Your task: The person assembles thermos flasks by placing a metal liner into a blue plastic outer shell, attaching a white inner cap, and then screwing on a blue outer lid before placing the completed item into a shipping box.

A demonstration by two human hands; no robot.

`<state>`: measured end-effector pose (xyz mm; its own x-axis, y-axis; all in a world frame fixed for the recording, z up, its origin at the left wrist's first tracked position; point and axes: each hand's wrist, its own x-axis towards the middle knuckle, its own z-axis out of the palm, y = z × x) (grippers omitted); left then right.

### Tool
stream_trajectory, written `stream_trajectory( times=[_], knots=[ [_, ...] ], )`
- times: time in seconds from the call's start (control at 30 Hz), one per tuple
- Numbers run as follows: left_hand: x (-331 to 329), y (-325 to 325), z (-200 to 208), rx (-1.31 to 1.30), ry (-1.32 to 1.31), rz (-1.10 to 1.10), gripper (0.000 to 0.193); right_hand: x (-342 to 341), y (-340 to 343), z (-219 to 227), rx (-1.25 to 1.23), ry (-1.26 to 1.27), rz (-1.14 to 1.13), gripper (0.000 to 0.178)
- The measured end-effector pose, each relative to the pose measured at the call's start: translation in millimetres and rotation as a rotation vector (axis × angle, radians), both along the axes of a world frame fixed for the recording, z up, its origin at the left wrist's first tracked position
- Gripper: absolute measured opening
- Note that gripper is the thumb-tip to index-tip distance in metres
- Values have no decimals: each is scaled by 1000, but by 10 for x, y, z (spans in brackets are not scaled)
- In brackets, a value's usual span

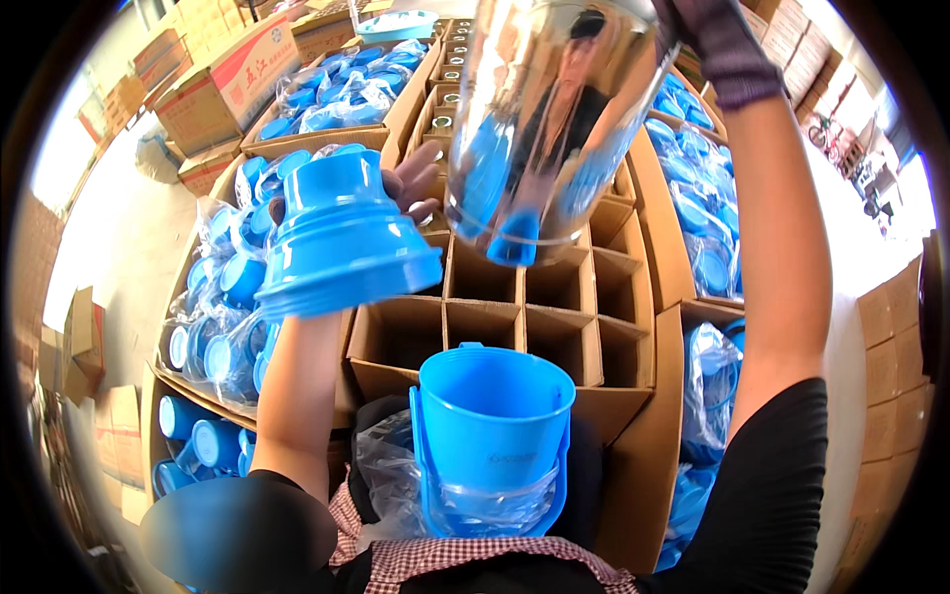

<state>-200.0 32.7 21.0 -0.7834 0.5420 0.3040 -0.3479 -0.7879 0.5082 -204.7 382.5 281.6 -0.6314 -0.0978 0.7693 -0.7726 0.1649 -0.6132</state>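
My left hand (417, 180), raised at the left, grips a blue stepped plastic collar (346, 233). The collar covers most of the palm; fingertips show past its right side. High at the right, my right hand (722, 45) in a dark purple glove holds a large silvery, mirror-like cylinder (544, 129) by its side. Its top runs out of view, and its shiny wall reflects a person and blue shapes. Below, a blue plastic bucket (495, 421) with a side handle stands upright at my lap. Clear plastic film (500, 500) wraps its lower part.
A cardboard box with divider cells (485, 272) stands ahead, shiny round tops in its far cells. Open cartons of bagged blue parts flank it on the left (223, 287) and right (708, 228). A closed carton (228, 94) stands far left; stacked cartons (891, 356) rise at right.
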Motion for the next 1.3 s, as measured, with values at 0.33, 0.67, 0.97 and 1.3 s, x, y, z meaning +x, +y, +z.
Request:
stream_trajectory(
  times=[0.33, 0.67, 0.97, 1.3],
  knots=[
    [703, -570, -293, -257, -72, 219, 85, -215, -386, -1017, 171, -499, -120, 23],
    [-67, -177, -358, 129, -333, -196, 79, 1309, -1008, -2187, 209, -857, -108, 70],
    [346, 424, -395, -514, 38, -498, 83, 1671, -38, -2073, 934, -982, 217, 26],
    [628, 401, -84, -774, 242, -513, 115, 1403, -714, -2297, 416, -357, -23, 40]
  ],
)
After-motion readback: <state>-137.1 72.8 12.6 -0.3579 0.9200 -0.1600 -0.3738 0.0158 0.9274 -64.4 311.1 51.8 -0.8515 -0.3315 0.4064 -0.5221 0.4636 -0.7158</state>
